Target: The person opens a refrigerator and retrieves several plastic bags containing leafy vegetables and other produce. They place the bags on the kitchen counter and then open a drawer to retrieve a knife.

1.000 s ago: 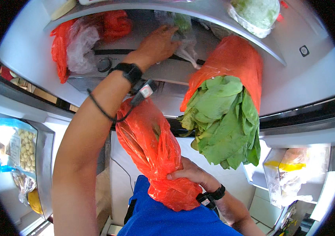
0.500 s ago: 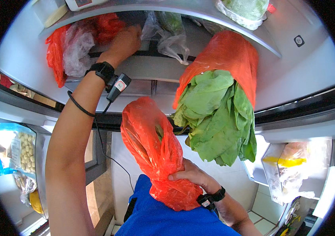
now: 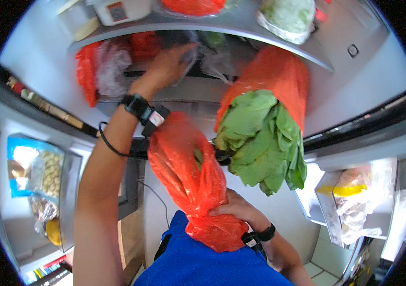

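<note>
My right hand (image 3: 236,209) is closed around the gathered neck of a red plastic bag (image 3: 184,167), held against my blue shirt; its contents are mostly hidden, with a bit of green showing through. My left hand (image 3: 169,64) reaches under the fridge shelf, its fingers blurred and closed at a clear plastic bag (image 3: 187,66) that hangs beside them. To the right lies a bundle of leafy greens (image 3: 265,143), its upper part wrapped in a red bag (image 3: 279,71) and its leaves hanging over the front edge.
Red bag (image 3: 86,71) and crumpled clear bag (image 3: 112,66) lie left of my left hand. Overhead is a shelf (image 3: 241,27) with a white container (image 3: 119,12) and a wrapped green vegetable (image 3: 289,19). Open doors flank me, holding packages (image 3: 50,171). A cable (image 3: 157,190) trails from my left wrist.
My left hand has shifted to the right, from near the red bag to the clear bag, which now hangs lower. My right hand keeps its hold. The whole view has shifted slightly.
</note>
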`<state>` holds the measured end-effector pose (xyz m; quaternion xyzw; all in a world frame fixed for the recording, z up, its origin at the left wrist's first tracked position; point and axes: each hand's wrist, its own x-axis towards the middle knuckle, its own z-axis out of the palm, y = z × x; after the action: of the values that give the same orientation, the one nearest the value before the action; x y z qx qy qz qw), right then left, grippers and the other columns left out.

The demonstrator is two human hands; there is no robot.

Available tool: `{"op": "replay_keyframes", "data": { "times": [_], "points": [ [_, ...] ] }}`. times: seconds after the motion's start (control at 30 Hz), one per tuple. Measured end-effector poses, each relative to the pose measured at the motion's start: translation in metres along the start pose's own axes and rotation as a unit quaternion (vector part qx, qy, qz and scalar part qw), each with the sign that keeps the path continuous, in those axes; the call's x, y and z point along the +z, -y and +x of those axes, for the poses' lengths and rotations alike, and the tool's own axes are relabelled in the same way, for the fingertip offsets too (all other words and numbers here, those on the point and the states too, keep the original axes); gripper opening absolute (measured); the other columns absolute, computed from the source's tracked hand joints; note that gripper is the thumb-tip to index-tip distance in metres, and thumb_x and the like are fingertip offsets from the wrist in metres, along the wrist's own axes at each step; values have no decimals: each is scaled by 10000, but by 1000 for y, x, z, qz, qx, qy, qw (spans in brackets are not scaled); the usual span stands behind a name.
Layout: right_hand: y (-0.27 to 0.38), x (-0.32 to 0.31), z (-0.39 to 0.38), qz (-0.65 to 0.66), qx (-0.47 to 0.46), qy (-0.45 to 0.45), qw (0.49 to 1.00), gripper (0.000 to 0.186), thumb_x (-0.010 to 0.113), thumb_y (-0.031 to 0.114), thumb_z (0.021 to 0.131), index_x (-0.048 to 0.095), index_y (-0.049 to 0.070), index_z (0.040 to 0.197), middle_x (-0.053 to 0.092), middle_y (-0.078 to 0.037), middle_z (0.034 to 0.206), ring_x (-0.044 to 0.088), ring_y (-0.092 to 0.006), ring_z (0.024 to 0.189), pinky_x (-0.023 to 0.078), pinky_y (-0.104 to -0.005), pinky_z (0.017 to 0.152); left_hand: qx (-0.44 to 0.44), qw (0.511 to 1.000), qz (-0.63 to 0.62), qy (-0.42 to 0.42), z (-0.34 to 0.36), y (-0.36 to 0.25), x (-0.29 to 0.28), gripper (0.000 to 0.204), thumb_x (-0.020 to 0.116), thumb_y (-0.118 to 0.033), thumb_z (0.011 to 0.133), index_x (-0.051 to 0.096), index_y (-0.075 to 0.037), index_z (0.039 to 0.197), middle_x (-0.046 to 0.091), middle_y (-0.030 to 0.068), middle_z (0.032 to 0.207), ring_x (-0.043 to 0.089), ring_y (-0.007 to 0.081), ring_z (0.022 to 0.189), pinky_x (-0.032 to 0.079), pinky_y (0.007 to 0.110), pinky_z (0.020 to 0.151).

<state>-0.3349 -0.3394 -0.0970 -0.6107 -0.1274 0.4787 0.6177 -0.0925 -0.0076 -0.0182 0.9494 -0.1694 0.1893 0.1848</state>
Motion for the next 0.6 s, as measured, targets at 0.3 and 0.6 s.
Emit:
{"op": "replay_keyframes", "data": {
  "times": [0.3, 0.6],
  "points": [
    [26, 11, -4, 65, 0, -6, 998, 804, 847, 185, 793, 479, 11, 1487, 605, -102, 1446, 559, -217, 1331, 377, -378, 1182, -138, 944, 89, -287, -135, -17, -67, 410, 694, -72, 867, 682, -67, 1277, 653, 189, 1186, 619, 378, 1100, 501, 454, 965],
    [42, 29, -1, 57, -33, 3, 998, 770, 807, 117, 797, 475, 0, 1481, 605, -93, 1432, 552, -204, 1326, 384, -369, 1168, -266, 896, 230, -270, -155, 43, -65, 431, 726, -65, 812, 705, -85, 1242, 598, 194, 1195, 571, 387, 1121, 481, 502, 968]
  ]
}}
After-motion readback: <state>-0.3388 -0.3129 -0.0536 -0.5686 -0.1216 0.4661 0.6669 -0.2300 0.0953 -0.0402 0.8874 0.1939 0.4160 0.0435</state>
